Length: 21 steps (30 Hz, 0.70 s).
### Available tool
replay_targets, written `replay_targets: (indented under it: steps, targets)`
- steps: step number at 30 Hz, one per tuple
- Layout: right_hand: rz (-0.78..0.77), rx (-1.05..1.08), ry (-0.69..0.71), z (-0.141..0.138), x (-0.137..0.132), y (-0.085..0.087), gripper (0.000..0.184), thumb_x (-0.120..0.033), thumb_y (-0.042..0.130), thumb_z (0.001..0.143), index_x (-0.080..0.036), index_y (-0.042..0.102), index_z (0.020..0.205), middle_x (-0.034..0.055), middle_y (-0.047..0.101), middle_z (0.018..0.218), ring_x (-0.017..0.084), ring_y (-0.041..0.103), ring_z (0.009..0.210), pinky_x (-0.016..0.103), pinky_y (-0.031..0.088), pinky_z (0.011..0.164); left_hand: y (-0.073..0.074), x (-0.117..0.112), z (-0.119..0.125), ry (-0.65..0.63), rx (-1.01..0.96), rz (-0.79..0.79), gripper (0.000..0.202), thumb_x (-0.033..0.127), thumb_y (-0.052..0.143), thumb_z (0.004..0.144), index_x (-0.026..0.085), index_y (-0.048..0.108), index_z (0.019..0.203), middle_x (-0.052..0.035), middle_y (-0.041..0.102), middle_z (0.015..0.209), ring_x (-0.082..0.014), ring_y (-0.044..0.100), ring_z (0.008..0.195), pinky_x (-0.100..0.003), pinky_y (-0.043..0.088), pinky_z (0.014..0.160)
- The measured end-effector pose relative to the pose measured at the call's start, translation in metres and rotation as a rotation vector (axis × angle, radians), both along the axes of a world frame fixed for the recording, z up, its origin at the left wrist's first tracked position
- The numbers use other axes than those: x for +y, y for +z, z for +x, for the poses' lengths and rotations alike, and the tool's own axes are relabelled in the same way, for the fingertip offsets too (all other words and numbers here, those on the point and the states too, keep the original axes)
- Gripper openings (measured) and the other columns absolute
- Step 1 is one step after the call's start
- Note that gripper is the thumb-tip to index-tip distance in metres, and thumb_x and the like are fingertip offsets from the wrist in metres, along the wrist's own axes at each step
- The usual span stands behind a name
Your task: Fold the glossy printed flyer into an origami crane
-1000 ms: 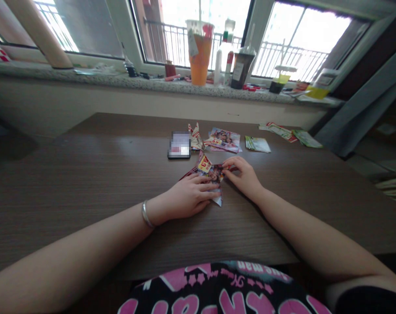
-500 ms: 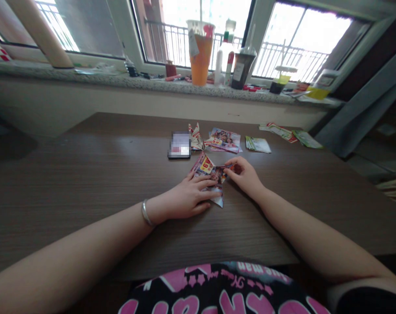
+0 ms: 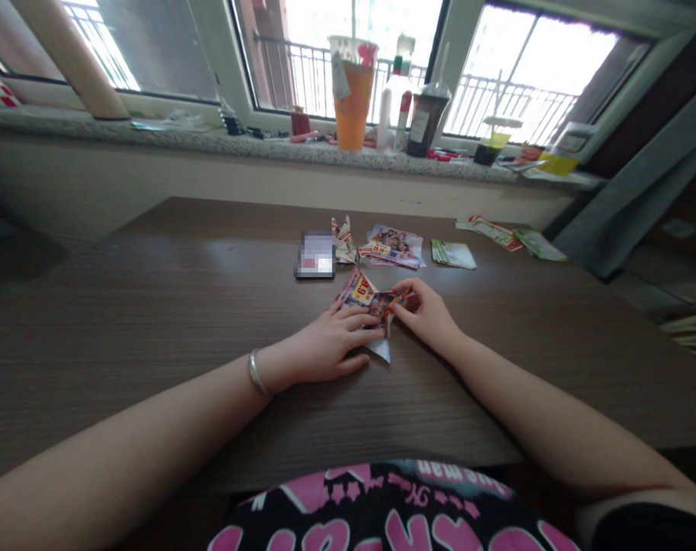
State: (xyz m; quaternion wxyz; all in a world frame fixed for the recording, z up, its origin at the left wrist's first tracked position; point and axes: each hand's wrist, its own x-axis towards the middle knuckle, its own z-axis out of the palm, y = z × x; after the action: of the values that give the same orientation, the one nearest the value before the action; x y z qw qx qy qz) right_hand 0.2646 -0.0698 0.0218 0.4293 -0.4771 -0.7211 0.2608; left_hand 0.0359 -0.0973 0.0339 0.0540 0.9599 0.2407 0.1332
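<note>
A folded piece of colourful printed paper [image 3: 366, 295] lies on the dark wooden table [image 3: 152, 306] in front of me. My left hand [image 3: 330, 344], a silver bangle on its wrist, lies flat on the paper's near side with its fingers stretched out, pressing it down. My right hand [image 3: 428, 310] pinches the paper's right flap between thumb and fingers and holds it slightly raised. A white corner of the paper sticks out below my left fingers.
A phone [image 3: 315, 256] lies just beyond the paper, with a folded paper shape [image 3: 344, 241] and several flyers [image 3: 397, 246] to its right. More leaflets [image 3: 500, 232] lie at the far right. An orange cup [image 3: 351, 96], bottles and a dark drink [image 3: 425, 119] stand on the windowsill.
My right hand has drawn the paper's right flap a little towards the left. My left hand stays pressed on the paper, shifted slightly away from me.
</note>
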Motion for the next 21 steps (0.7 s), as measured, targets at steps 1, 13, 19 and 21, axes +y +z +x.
replay_targets:
  steps: [1,13,19,21]
  targets:
    - [0.008,0.016,-0.008,-0.001,0.0,0.0,0.02,-0.026,0.064,0.074,-0.021,0.056,0.092,0.0,0.062,0.078,0.013,0.056,0.059,0.029,0.049,0.057,0.0,0.001,0.0,0.006,0.005,-0.001,0.046,0.033,0.055,0.09,0.026,0.049,0.135,-0.0088,0.052,0.137,-0.0283,0.044,0.13,-0.052,0.03,0.111]
    - [-0.189,0.247,0.023,0.0,0.005,-0.011,0.031,-0.036,0.065,0.073,-0.025,0.046,0.095,-0.0063,0.054,0.068,0.01,0.05,0.047,0.023,0.04,0.044,-0.006,0.005,-0.004,0.092,-0.162,0.129,0.061,0.035,0.065,0.083,0.022,0.043,0.138,-0.012,0.043,0.142,-0.0293,0.04,0.132,-0.05,0.033,0.112]
    - [-0.199,0.257,0.055,-0.003,0.001,-0.007,0.036,-0.039,0.066,0.073,-0.025,0.044,0.097,-0.0057,0.053,0.071,0.01,0.048,0.047,0.023,0.038,0.044,-0.005,0.006,-0.005,0.129,-0.185,0.288,0.073,0.044,0.063,0.084,0.016,0.032,0.144,-0.0177,0.031,0.15,-0.0319,0.026,0.141,-0.051,0.025,0.117]
    - [-0.181,0.247,0.058,-0.005,-0.001,-0.006,0.035,-0.037,0.066,0.072,-0.025,0.045,0.097,-0.0051,0.054,0.073,0.009,0.046,0.046,0.023,0.037,0.043,-0.004,0.006,-0.004,0.138,-0.177,0.29,0.08,0.047,0.064,0.082,0.015,0.029,0.146,-0.0178,0.029,0.152,-0.0319,0.025,0.142,-0.052,0.021,0.118]
